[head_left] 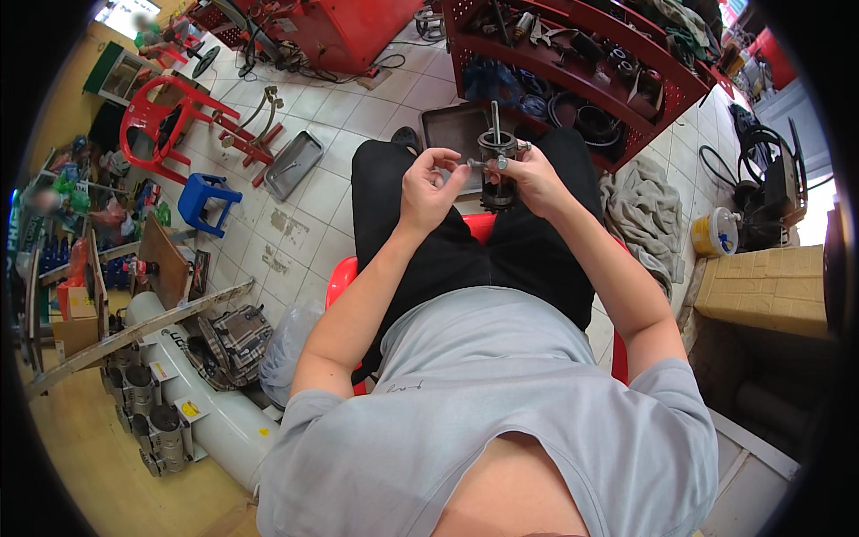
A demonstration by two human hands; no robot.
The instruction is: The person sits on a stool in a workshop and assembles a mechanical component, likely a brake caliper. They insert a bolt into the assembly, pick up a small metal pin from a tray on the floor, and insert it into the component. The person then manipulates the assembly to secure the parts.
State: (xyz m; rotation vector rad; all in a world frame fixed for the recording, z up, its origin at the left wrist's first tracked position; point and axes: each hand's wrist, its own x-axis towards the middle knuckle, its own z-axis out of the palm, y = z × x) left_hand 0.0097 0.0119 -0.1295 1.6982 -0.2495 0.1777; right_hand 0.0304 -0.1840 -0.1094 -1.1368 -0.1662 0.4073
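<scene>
Over my lap, my right hand is closed around a dark cylindrical metal fixture. A thin metal rod stands up out of its open top, and bolts stick out from its sides. My left hand is on the fixture's left, fingers curled, with thumb and forefinger at the end of a side bolt. How firmly they pinch it is hard to make out. My right fingers hide part of the fixture's right side.
Beyond my knees lies a metal tray beside a red tool rack full of parts. Another tray, a blue stool and a red chair are on the left. Grey cloth lies on the right, near a white bucket.
</scene>
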